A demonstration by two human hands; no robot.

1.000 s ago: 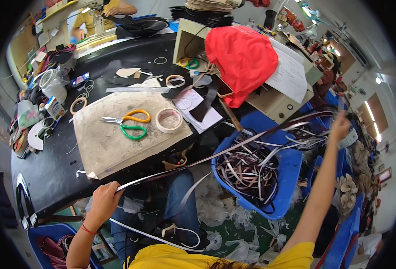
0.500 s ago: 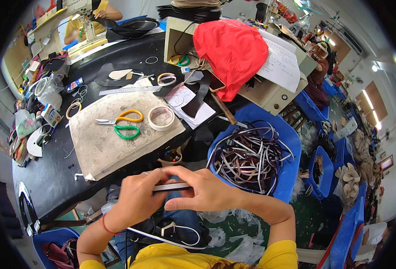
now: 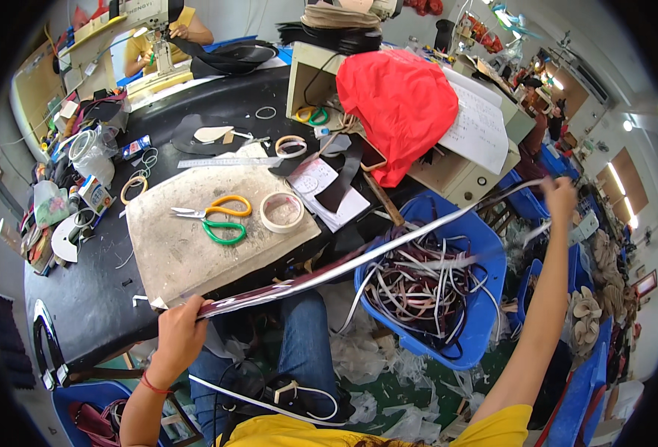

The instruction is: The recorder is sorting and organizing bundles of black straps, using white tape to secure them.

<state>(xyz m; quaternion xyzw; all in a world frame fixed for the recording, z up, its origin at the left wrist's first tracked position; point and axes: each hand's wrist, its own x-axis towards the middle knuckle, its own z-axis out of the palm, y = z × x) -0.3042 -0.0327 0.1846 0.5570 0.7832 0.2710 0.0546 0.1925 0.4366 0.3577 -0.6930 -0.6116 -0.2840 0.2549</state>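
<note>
A long narrow strap (image 3: 411, 235), white on one side and dark maroon on the other, stretches slantwise across the view between my hands. My left hand (image 3: 180, 339) is closed round its lower end near the table's front edge. Out to the far right and higher up, my right hand (image 3: 560, 198) grips the other end, somewhat blurred. A loose length hangs below that hand, also smeared by motion. Beneath the strap stands a blue basket (image 3: 485, 313) with a tangle of similar maroon, black and white straps (image 3: 426, 294) in it.
On the black table (image 3: 75, 298) lies a worn beige board (image 3: 172, 257) bearing scissors (image 3: 224, 218) and a tape roll (image 3: 282, 212). A red cloth (image 3: 396, 112) drapes over a pale cabinet (image 3: 448, 175). Another person's hand (image 3: 192, 30) is by the sewing machine (image 3: 161, 52). Plastic scraps (image 3: 411, 417) litter the floor.
My hands were close together over my lap, around a short folded bundle of strap. They have moved wide apart, the right one far up and right, with the strap drawn out between them.
</note>
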